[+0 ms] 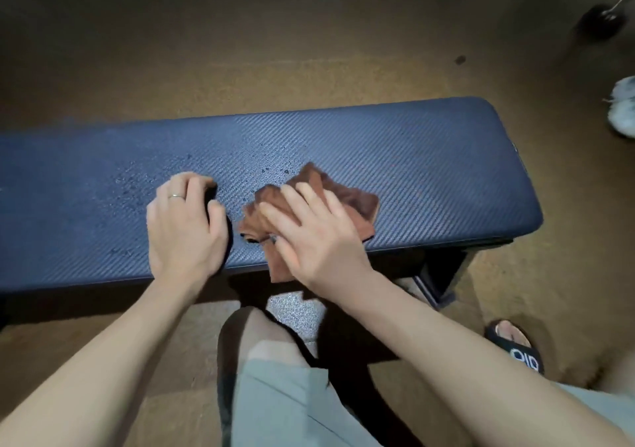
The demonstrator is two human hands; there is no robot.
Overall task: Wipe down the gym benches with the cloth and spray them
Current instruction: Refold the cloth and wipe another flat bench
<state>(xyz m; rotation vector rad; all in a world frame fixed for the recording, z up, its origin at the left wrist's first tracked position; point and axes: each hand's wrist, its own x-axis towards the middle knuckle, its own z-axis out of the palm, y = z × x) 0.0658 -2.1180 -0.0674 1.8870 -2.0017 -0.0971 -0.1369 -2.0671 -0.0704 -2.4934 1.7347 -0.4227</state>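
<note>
The right hand [309, 237] presses straight fingers on the crumpled brown cloth [330, 195] mid-worktop of the blue padded textured bench [429, 157]; sweep toward nine o'clock, where droplets [137, 178] lie by the curled, empty left hand [182, 226].

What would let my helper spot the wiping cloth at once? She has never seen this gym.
Start at the long navy padded bench with the woven-pattern top, lying across the brown floor. Near its front edge, right of the water droplets, the person's right hand presses flat on a crumpled rust-brown cloth. It is the only brown fabric on the blue pad; one corner hangs over the edge.
</note>
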